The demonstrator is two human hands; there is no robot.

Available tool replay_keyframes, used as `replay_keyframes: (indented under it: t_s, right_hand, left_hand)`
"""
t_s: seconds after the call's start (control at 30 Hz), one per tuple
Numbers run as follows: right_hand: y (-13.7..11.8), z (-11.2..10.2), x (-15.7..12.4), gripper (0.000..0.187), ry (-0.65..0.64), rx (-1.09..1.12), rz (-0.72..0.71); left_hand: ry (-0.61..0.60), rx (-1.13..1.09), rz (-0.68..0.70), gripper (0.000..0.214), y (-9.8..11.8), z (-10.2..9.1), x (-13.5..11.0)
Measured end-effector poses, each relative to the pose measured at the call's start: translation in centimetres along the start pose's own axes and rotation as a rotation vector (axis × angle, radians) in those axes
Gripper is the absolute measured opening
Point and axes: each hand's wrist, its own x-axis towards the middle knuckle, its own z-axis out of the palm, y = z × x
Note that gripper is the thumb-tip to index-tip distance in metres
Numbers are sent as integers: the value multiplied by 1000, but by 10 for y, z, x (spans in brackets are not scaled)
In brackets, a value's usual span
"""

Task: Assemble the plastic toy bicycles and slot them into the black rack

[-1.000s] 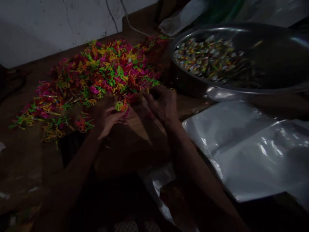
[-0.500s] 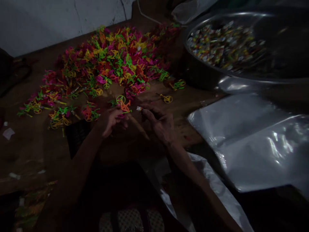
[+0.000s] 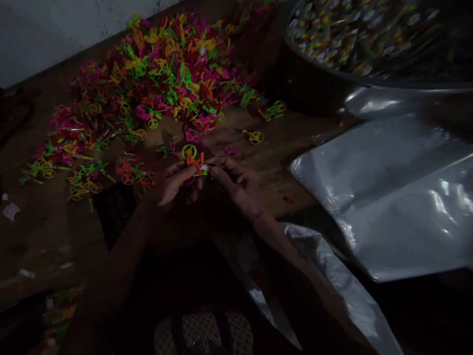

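My left hand [image 3: 177, 183] is closed on a small plastic toy bicycle [image 3: 192, 159] with an orange frame and a yellow-green wheel. Pinched between the fingers of my right hand [image 3: 234, 181] is a small piece with a white patterned end [image 3: 204, 167]; it meets the orange frame, though whether it is fitted there I cannot tell. Behind both hands spreads a big heap of bright plastic toy bicycle parts [image 3: 173, 74] in pink, green, yellow, orange and red. A yellow wheeled part [image 3: 255, 137] lies alone right of the heap.
A large metal basin [image 3: 318, 81] at the back right holds many small colourful pieces. Clear plastic sheeting [image 3: 399, 197] covers the right side. A dark flat block [image 3: 114, 212] lies by my left forearm. White scraps [image 3: 11, 211] are on the wooden table [image 3: 44, 231].
My right hand has moved left, bringing the small white-ended piece against the toy bicycle in my left hand. The camera view has shifted slightly downward and closer.
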Motion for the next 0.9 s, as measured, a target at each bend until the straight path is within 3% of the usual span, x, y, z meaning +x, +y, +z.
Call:
replay_keyframes:
  t_s: [0.17, 0.33, 0.4, 0.57, 0.73, 0.9]
  right_hand:
    - [1, 1, -2, 38, 9, 105, 31]
    - [-10, -4, -10, 35, 185, 24, 48]
    - [-16, -3, -16, 34, 176, 0, 66]
    - [-26, 7, -19, 31, 83, 41, -11]
    - [-23, 6, 1, 27, 72, -9, -93]
    - [-22, 9, 28, 27, 7, 9, -159]
  left_hand:
    - [14, -12, -14, 17, -2, 6, -5]
    - [277, -82, 107, 21, -6, 0, -4]
    - [320, -56, 136, 26, -10, -5, -3]
    - [236, 108, 174, 49, -15, -8, -4]
    - [153, 227, 94, 32, -12, -6, 0]
    - [268, 266, 210, 14, -17, -5, 8]
